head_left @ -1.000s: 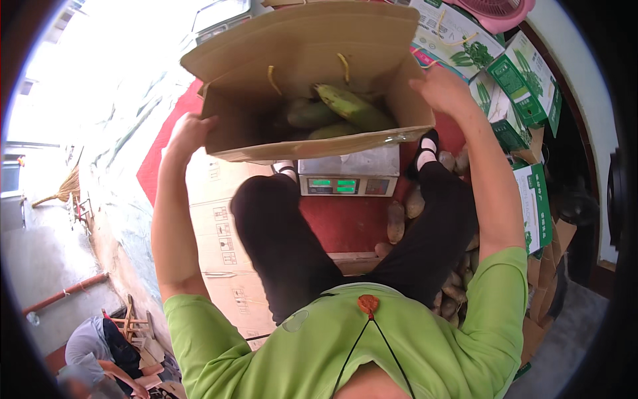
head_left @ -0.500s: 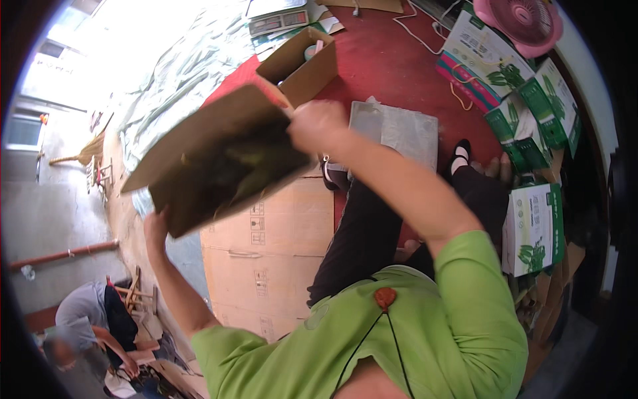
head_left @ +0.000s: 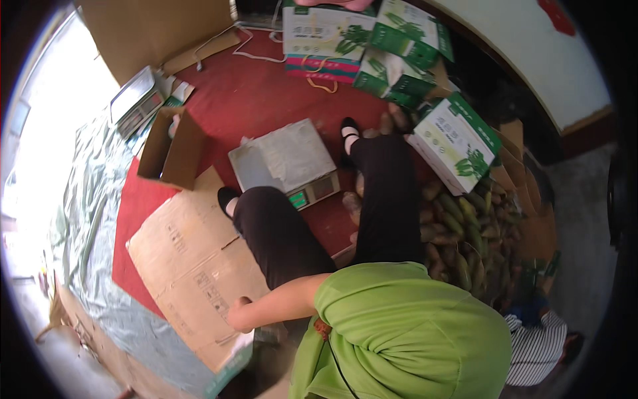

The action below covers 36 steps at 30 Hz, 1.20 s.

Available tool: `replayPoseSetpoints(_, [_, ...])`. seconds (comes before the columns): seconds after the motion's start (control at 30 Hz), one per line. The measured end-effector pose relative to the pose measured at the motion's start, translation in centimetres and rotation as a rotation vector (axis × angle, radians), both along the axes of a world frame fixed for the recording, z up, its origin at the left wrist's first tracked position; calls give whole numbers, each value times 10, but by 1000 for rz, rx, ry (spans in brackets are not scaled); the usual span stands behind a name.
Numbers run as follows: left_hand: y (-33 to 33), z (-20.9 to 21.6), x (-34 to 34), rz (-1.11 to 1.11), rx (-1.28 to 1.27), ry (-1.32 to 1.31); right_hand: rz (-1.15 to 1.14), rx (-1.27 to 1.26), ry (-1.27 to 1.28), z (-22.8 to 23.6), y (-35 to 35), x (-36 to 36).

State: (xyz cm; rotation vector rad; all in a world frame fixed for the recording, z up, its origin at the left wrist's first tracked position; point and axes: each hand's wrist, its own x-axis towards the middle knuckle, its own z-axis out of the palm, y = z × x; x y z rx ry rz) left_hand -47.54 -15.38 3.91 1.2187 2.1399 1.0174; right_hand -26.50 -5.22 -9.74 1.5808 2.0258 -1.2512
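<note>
- Cardboard [head_left: 193, 266], a flattened box sheet, lies on the floor at the near left, partly on the red mat [head_left: 266, 100] and partly on the pale tarp [head_left: 93, 219]; its long axis runs from the far left toward the near right, with one corner pointing far, toward a small open box [head_left: 174, 149].
- Left hand [head_left: 238, 314] rests on the near part of the cardboard, at its right side. The arm comes from the green sleeve [head_left: 372, 299], bent low and reaching left across the body. The fingers look curled into a loose fist against the sheet; whether they pinch an edge I cannot tell.
- Right hand is not in view, hidden behind the body, so its state cannot be told.
- Far left, a flat scale [head_left: 133, 100] lies beside the open box.
- In the middle, a second scale [head_left: 286, 163] with a pale wrapped pan and a lit green display sits on the mat between the person's black-trousered legs, well apart from the left hand.
- Right of the legs lies a heap of green and brownish corn cobs [head_left: 465, 233].
- Far right, white-and-green cartons [head_left: 455, 139] are stacked and tilted above the heap.
- Near right, another person in a striped top [head_left: 535, 346] sits at the edge of the heap.
</note>
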Motion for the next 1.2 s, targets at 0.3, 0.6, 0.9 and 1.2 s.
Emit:
replayPoseSetpoints(0.3, [69,-75,-45,-160,244,190,-354,567,430,112,31,143])
replayPoseSetpoints(0.6, [164,-88,-62,-217,588,475,-1220,1079,118,163,-102,417])
replayPoseSetpoints(0.9, [206,-23,231,-792,686,122,-1990,953,-548,1,-373,538])
replayPoseSetpoints(1.2, [105,-16,483,-1698,692,175,-2775,655,-827,-124,-606,518])
